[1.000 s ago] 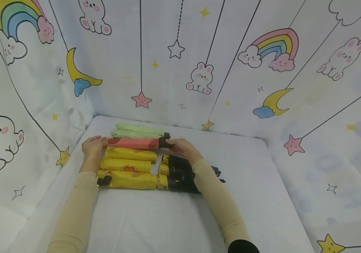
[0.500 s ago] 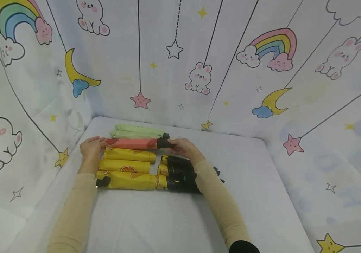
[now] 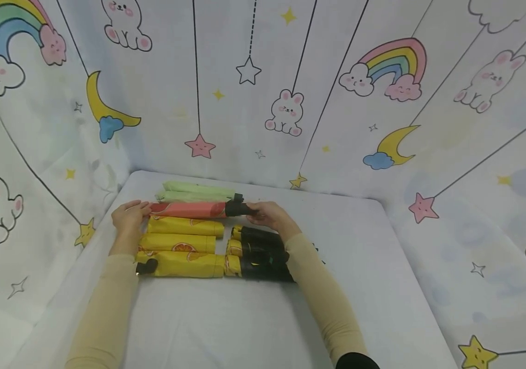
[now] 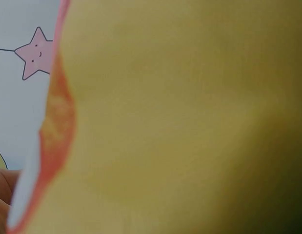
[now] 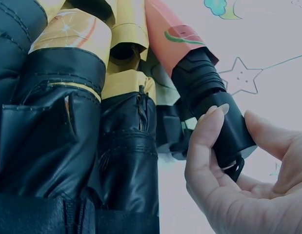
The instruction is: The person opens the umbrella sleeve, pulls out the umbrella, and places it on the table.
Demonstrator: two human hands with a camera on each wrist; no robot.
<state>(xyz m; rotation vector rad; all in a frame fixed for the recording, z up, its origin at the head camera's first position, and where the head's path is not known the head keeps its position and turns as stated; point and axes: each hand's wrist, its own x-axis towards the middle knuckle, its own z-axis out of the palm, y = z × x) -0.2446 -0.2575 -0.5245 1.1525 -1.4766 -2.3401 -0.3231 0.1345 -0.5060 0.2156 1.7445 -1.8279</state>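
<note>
A folding umbrella in a red, watermelon-print sleeve [image 3: 186, 209] lies crosswise at the back of several yellow, orange-print rolled sleeves [image 3: 186, 264]. My left hand [image 3: 129, 218] holds its left end. At its right end, my right hand [image 3: 269, 215] pinches the black ridged handle [image 5: 231, 126] between thumb and fingers, and a small strap loop hangs at the tip. The handle sticks out of the sleeve's mouth. Blurred yellow fabric [image 4: 165, 107] fills most of the left wrist view, with only a bit of fingers [image 4: 2, 195] at its edge.
Behind the red umbrella lie pale green rolls [image 3: 198, 190] with a black end. Black-and-yellow bundles [image 3: 263, 267] lie under my right forearm. A black piece [image 3: 146, 266] sits at the front yellow roll's left end. A patterned cloth [image 3: 244, 92] hangs behind the white table [image 3: 226, 328].
My right hand has shifted slightly right with the black handle, and more of the handle shows outside the red sleeve. My left hand stays at the sleeve's left end. The head view has shifted a little.
</note>
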